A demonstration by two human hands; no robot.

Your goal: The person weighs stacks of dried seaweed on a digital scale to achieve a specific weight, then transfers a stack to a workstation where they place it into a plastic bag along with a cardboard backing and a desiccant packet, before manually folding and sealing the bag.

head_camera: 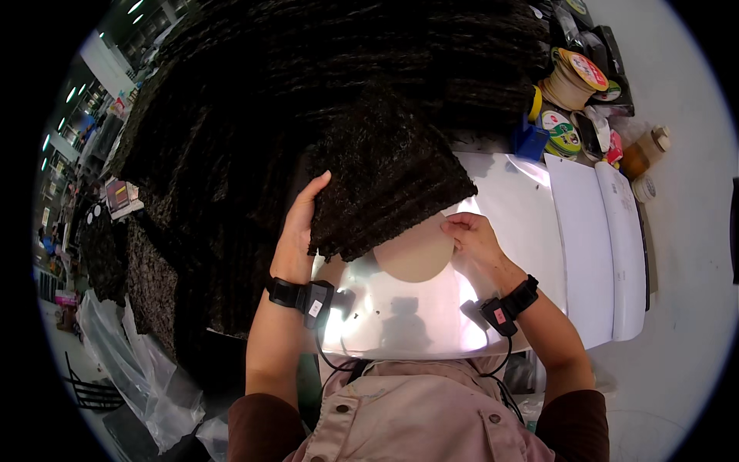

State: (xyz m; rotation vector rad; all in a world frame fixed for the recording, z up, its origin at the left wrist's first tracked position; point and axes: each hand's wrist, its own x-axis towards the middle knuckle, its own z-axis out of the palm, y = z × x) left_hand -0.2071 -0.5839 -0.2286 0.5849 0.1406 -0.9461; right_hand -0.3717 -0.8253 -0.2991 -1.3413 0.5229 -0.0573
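Observation:
My left hand (pixel 304 222) grips the left edge of a stack of dark dried seaweed sheets (pixel 389 173), its thumb on the upper face. The stack is held tilted above a shiny, light-reflecting work surface (pixel 502 242). In my right hand (pixel 474 234), a round cream disc (pixel 417 254) is pinched at its right edge between thumb and fingers. The disc's upper part is hidden behind the seaweed. Whether the disc touches the sheets, I cannot tell.
Tall piles of seaweed (pixel 346 52) rise at the back and left. To the right are a white roll (pixel 620 248), a stack of round labelled discs (pixel 568 86), a blue holder (pixel 530 138) and a bottle of amber liquid (pixel 644 153). Clear plastic sheeting (pixel 135 369) hangs at lower left.

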